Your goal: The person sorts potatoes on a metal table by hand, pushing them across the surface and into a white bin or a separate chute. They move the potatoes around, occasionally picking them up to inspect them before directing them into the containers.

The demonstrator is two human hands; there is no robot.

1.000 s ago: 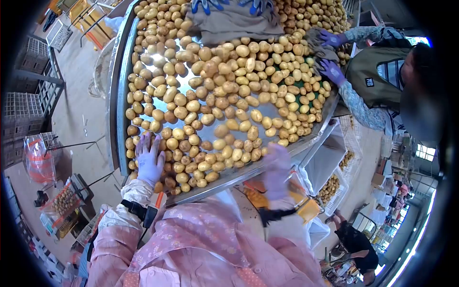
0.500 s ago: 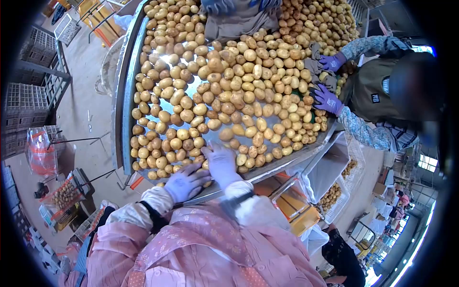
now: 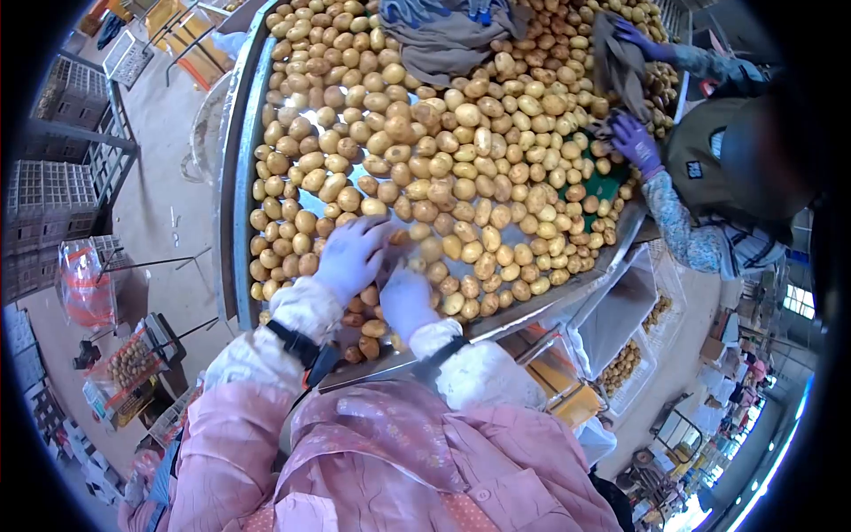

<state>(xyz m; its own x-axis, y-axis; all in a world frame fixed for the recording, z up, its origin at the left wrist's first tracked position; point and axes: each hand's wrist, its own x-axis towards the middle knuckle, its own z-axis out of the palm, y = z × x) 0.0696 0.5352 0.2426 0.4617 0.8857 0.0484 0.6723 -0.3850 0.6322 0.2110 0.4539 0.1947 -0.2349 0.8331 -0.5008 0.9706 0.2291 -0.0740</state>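
Note:
Small, round yellow-brown potatoes (image 3: 461, 191) cover a metal sorting table (image 3: 239, 177). My left hand (image 3: 350, 255), in a pale lavender glove, reaches over the potatoes near the front of the table, its fingers stretched out and apart. Just to its right and nearer my body is my right hand (image 3: 408, 300), gloved the same way. Its fingers point forward among the potatoes and are smeared by motion, so whether it holds one is hidden. Several potatoes (image 3: 368, 341) lie below my hands at the near edge.
Across to the right, a co-worker in purple gloves (image 3: 634, 142) handles a grey-brown cloth (image 3: 620, 66) over the potatoes. Another person's grey cloth (image 3: 443, 49) and blue gloves show at the far end. Lined crates (image 3: 620, 368) stand below the right edge; stacked crates (image 3: 53, 195) stand left.
My left hand has moved forward and up over the potatoes; my right hand has drawn slightly back. The co-worker's hands have spread apart, lifting the cloth and uncovering a green patch.

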